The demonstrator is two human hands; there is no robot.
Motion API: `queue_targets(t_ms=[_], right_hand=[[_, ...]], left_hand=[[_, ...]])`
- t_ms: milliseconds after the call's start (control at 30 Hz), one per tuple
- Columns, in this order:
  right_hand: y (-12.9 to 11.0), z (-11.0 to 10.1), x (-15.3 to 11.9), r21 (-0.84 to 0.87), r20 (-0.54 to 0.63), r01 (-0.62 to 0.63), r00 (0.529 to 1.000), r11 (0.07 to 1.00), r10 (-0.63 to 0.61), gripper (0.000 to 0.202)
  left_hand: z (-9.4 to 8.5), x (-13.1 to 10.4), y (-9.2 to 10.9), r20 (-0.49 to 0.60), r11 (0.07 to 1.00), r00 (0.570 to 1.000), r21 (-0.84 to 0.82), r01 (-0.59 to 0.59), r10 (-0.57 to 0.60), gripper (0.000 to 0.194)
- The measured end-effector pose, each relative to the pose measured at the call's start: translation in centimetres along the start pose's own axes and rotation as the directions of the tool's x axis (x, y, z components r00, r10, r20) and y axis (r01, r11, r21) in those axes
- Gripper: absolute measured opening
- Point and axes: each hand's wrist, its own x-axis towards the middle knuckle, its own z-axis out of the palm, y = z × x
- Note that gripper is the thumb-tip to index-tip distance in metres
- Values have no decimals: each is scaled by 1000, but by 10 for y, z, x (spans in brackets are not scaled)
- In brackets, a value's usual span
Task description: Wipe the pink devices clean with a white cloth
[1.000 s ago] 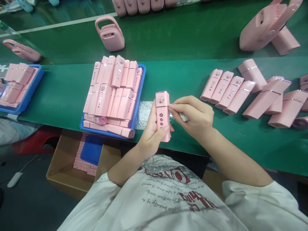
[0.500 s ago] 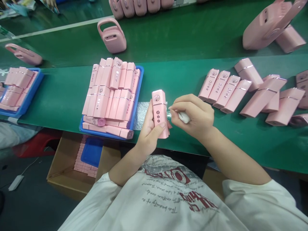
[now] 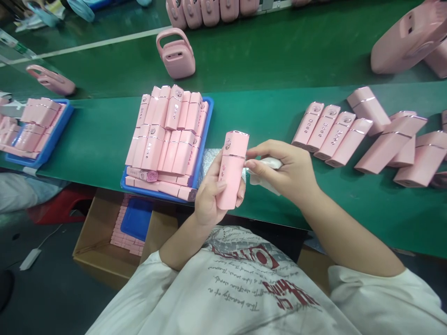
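Note:
A pink device (image 3: pixel 233 172) with a silver band stands nearly upright in my left hand (image 3: pixel 210 197), whose fingers wrap round its lower part. Beside its upper right edge is my right hand (image 3: pixel 291 170), closed on a crumpled white cloth (image 3: pixel 267 174), with thumb and fingertips at the device's side. To the left, a blue tray (image 3: pixel 208 121) is heaped with similar pink devices (image 3: pixel 152 149). Clear bubble wrap (image 3: pixel 209 160) lies partly hidden behind my left hand. Several more pink devices (image 3: pixel 326 130) rest on the green table (image 3: pixel 265 111) to the right.
Pink handled units (image 3: pixel 179 58) stand at the back, a larger one (image 3: pixel 405 42) at the right. Another filled blue tray (image 3: pixel 56 135) is at the far left. Below the table edge sit an open cardboard box (image 3: pixel 94 242) and a red stool (image 3: pixel 52 202).
The held device has turned, showing more of its plain side. My right fingertips have come up against its upper edge, and more of the white cloth shows. The whole view has shifted slightly.

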Motion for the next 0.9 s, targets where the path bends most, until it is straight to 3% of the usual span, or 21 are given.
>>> queue_targets(t_ms=[200, 300, 433, 500, 533, 567, 633, 667, 700, 733, 800, 900], right_hand=[[3, 1, 1, 21, 27, -72, 997, 997, 72, 13], [5, -2, 3, 72, 63, -102, 993, 992, 98, 14], [5, -16, 5, 397, 144, -165, 983, 903, 116, 19], [2, -27, 6, 572, 206, -136, 978, 809, 19, 17], [0, -31, 7, 627, 301, -132, 950, 768, -82, 13], [-2, -34, 8, 653, 434, -149, 877, 743, -206, 9], [-6, -34, 8, 611, 697, -205, 597, 764, -397, 23], [-8, -31, 8, 550, 788, -228, 460, 804, -408, 28], [-9, -26, 7, 476, 848, -246, 380, 844, -368, 30], [-9, -20, 6, 400, 884, -262, 362, 878, -295, 27], [-5, -8, 5, 245, 906, -289, 408, 925, -112, 25], [4, 3, 5, 104, 836, -288, 544, 952, 73, 39]], left_hand=[[-6, -2, -12, -10, 986, 1000, 166, -8, 10, 76], [-6, -2, -12, -11, 987, 1000, 160, 5, -4, 75], [-4, 0, -4, -32, 999, 999, 53, 2, -1, 60], [-5, 0, 2, -37, 1000, 999, 4, -14, 14, 48], [-6, -1, 5, -35, 999, 999, -18, -30, 29, 43], [-7, -2, 8, -31, 998, 998, -39, -49, 48, 39], [-12, -5, 15, -29, 992, 995, -77, -95, 93, 32], [-15, -6, 18, -27, 989, 993, -96, -115, 113, 28], [-18, -8, 21, -18, 985, 992, -113, -127, 125, 24], [-22, -10, 24, -6, 983, 992, -128, -129, 129, 21], [-30, -14, 29, 27, 980, 992, -157, -120, 125, 23], [-42, -20, 37, 56, 967, 990, -229, -111, 127, 29]])
